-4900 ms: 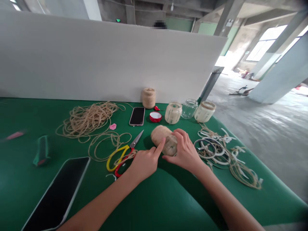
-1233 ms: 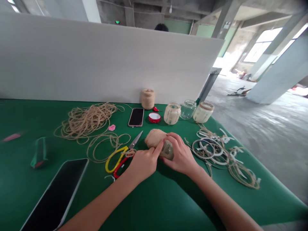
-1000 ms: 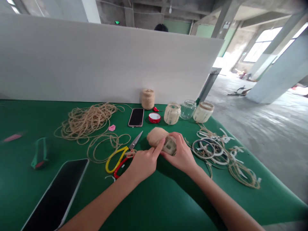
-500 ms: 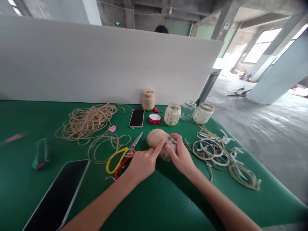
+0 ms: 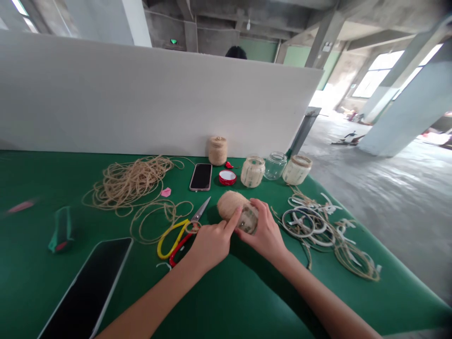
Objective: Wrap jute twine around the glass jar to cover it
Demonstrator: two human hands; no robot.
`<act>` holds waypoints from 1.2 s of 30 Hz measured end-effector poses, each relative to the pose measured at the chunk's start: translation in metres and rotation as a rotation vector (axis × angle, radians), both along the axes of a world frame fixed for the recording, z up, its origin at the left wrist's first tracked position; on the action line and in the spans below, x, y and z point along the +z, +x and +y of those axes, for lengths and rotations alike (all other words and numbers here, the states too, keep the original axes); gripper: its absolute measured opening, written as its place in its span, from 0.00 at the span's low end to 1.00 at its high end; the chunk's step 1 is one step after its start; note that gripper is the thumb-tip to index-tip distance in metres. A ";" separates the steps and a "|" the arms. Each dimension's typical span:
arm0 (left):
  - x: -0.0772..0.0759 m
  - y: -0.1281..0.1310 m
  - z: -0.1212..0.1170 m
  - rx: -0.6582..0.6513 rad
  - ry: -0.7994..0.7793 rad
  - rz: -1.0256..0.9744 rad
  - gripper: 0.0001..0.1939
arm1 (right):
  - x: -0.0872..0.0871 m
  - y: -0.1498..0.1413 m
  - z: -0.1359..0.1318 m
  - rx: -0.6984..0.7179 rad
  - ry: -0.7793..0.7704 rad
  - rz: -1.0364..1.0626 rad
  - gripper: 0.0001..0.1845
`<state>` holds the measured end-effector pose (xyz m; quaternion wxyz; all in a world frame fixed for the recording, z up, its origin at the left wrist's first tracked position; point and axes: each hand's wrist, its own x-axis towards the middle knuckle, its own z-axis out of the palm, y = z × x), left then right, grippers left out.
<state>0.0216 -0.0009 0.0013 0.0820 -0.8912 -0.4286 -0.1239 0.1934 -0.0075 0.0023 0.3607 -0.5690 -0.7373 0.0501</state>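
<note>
A glass jar partly wrapped in jute twine [image 5: 236, 212] lies on its side on the green table [image 5: 226, 296]. My right hand [image 5: 264, 231] is closed round the jar's bare glass end. My left hand [image 5: 211, 241] is curled, with its forefinger stretched out and pressing on the twine wrap near the glass. Scissors with yellow and red handles [image 5: 180, 230] lie just left of my left hand, with twine running over them.
A loose heap of twine [image 5: 131, 181] lies at the left. A phone [image 5: 201, 176], a red lid [image 5: 228, 177], a wrapped jar [image 5: 217, 150] and three more jars [image 5: 276, 168] stand by the white board. Scrap twine and tape [image 5: 322, 231] lie at the right. A large dark tablet [image 5: 84, 292] is near left.
The jar has been turned in my hands, so its glass end shows differently. My right hand's fingers shifted round it; my left forefinger stayed pressed on the wrap.
</note>
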 end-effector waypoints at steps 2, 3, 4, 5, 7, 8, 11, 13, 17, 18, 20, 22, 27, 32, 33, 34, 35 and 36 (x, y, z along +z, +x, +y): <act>0.001 0.000 0.000 -0.004 0.000 0.003 0.35 | 0.000 0.001 0.003 -0.011 -0.038 0.088 0.39; 0.001 0.000 0.000 -0.004 0.000 0.007 0.35 | 0.000 0.001 0.004 -0.014 -0.062 0.124 0.40; 0.002 0.000 0.000 -0.005 0.000 0.012 0.35 | 0.000 0.002 0.005 -0.018 -0.085 0.161 0.40; 0.002 -0.001 0.000 -0.005 0.001 0.016 0.35 | 0.000 0.003 0.006 -0.021 -0.107 0.198 0.39; 0.003 -0.001 0.000 0.002 0.008 0.024 0.35 | -0.001 0.004 0.008 -0.031 -0.145 0.262 0.38; 0.004 -0.002 0.000 0.005 0.014 0.026 0.35 | -0.001 0.005 0.009 -0.035 -0.161 0.284 0.37; 0.004 -0.003 0.001 0.002 0.035 0.025 0.35 | -0.003 0.007 0.011 -0.045 -0.196 0.314 0.35; 0.004 -0.005 0.002 0.000 0.049 0.026 0.35 | -0.003 0.007 0.011 -0.052 -0.205 0.322 0.34; 0.004 -0.006 0.001 0.008 0.062 0.042 0.34 | -0.001 0.007 0.010 -0.012 -0.153 0.263 0.25; 0.004 -0.006 0.001 0.008 0.061 0.044 0.34 | 0.001 0.007 0.009 0.002 -0.146 0.230 0.22; 0.004 -0.006 0.000 0.008 0.061 0.048 0.34 | 0.004 0.007 0.007 0.017 -0.153 0.162 0.19; 0.003 -0.006 0.000 0.006 0.065 0.049 0.34 | 0.009 0.006 0.005 0.013 -0.172 0.096 0.19; 0.004 -0.006 0.001 0.003 0.086 0.051 0.33 | 0.015 0.006 0.002 0.003 -0.207 -0.005 0.19; 0.009 -0.010 0.004 0.005 0.138 0.059 0.34 | 0.015 0.006 0.001 0.003 -0.218 -0.019 0.19; 0.010 -0.011 0.004 0.004 0.152 0.056 0.34 | 0.014 0.006 0.001 0.002 -0.220 -0.020 0.19; 0.010 -0.011 0.005 0.003 0.164 0.053 0.34 | 0.014 0.006 0.001 0.002 -0.220 -0.019 0.19; 0.010 -0.011 0.005 0.000 0.174 0.052 0.34 | 0.014 0.006 0.001 0.002 -0.219 -0.015 0.19; 0.010 -0.011 0.004 -0.004 0.181 0.054 0.34 | 0.014 0.006 0.001 0.004 -0.218 -0.009 0.18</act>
